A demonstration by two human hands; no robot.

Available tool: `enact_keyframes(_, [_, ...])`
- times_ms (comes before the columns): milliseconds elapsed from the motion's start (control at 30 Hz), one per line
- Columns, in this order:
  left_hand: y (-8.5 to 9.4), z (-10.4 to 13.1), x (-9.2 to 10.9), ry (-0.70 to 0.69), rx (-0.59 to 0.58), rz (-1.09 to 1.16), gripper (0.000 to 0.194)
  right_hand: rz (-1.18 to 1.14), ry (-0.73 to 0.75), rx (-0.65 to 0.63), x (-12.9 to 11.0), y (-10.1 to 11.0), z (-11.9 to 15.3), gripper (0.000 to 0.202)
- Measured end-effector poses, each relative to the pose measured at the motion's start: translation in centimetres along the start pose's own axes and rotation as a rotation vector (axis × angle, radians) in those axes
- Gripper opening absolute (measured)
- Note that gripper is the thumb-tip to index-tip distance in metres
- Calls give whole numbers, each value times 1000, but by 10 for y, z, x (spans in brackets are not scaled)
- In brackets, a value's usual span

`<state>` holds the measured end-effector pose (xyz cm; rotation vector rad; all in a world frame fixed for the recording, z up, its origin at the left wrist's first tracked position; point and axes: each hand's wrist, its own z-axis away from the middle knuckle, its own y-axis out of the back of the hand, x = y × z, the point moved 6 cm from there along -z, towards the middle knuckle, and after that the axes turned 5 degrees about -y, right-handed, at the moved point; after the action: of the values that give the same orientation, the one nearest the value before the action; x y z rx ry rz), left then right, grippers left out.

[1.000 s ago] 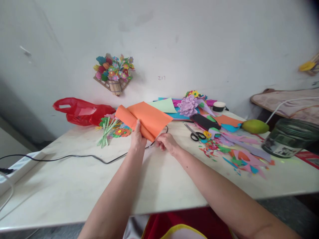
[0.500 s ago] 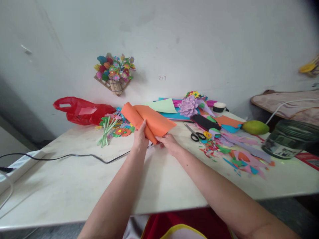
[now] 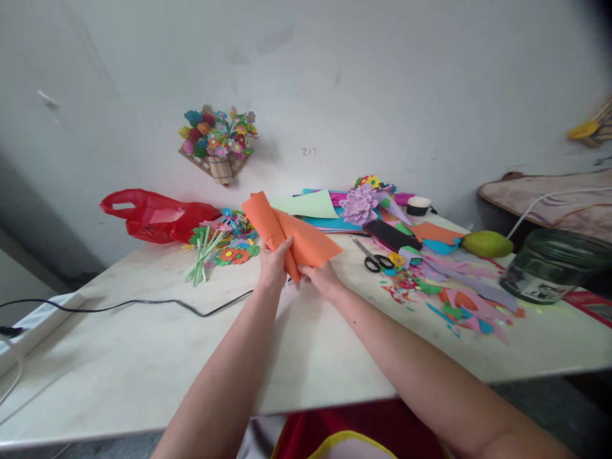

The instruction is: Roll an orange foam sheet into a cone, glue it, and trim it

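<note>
An orange sheet [image 3: 308,241], partly rolled into a cone shape, is held above the middle of the table. My left hand [image 3: 273,264] is closed round the rolled left side, thumb lying across its front. My right hand [image 3: 321,275] pinches the lower right edge close to the cone's narrow end; some of its fingertips are hidden behind the sheet. Black-handled scissors [image 3: 375,258] lie to the right of my right hand. Left of my left hand are flat flower cut-outs [image 3: 234,256] and a bundle of pale green stems [image 3: 205,258].
A red plastic bag [image 3: 162,217] sits at the back left. Right of centre lie a phone [image 3: 392,236], colourful scraps [image 3: 463,306], a green fruit [image 3: 488,243] and a glass jar [image 3: 549,268]. A black cable [image 3: 162,301] crosses the table's left side.
The orange sheet has been turned more upright and wrapped tighter, its rolled top shifting slightly right. My left thumb has moved right across the roll. Both hands keep hold of it.
</note>
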<state>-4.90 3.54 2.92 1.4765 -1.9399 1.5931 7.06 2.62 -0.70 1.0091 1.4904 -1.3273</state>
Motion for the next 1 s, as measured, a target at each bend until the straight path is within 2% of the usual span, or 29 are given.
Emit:
enact_keyframes(100, [-1, -2, 2, -32, -53, -42, 44, -167, -5, 6, -5, 4, 0, 36])
enact_keyframes(200, [-1, -3, 6, -48, -66, -90, 48, -356, 22, -58, -14, 8, -3, 42])
enact_keyframes(300, [-1, -4, 13, -59, -83, -120, 48, -412, 59, -74, -25, 18, -7, 41])
enact_keyframes(433, [-4, -2, 19, -27, -154, -190, 48, -292, 108, -78, -45, 40, -13, 46])
enact_keyframes(567, [-11, 4, 23, 21, -267, -224, 53, -223, 21, -169, -51, 54, -16, 43])
enact_keyframes(733, [-15, 7, 23, 41, -302, -326, 56, -216, 29, -268, -50, 51, -16, 38])
enact_keyframes(900, [-13, 5, 21, -15, -304, -359, 51, -180, 127, -167, -49, 49, -18, 41])
enact_keyframes(1000, [-11, 5, 19, -11, -288, -344, 49, -160, 150, -158, -54, 49, -17, 42])
